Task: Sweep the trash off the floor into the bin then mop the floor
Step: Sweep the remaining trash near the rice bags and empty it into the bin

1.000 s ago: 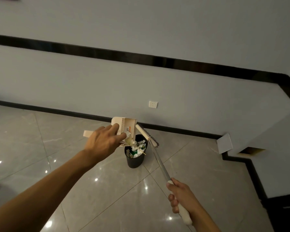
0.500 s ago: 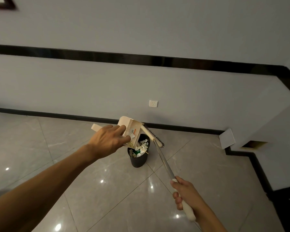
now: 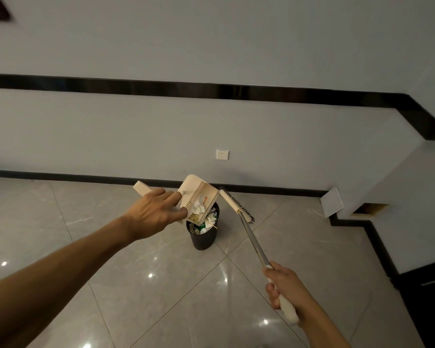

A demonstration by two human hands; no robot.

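Note:
My left hand (image 3: 154,213) grips a cream dustpan (image 3: 196,194) and holds it tilted mouth-down over a small black bin (image 3: 203,237). White paper scraps and crumbs (image 3: 199,206) slide inside the pan toward its lower edge. The bin is full of paper and green wrappers. My right hand (image 3: 284,289) grips the cream handle end of a broom (image 3: 251,237), whose metal pole runs up to its cream head and dark bristles (image 3: 239,205), held just right of the bin above the floor.
Glossy marble floor tiles (image 3: 161,285) spread around the bin. A white wall with a black skirting and a socket (image 3: 222,154) stands behind. A loose white panel (image 3: 331,202) leans beside an opening at the right, where a stepped wall juts out.
The dustpan has tipped steeper over the bin and its trash has slid toward the mouth. The view has shifted slightly; the broom stays beside the bin.

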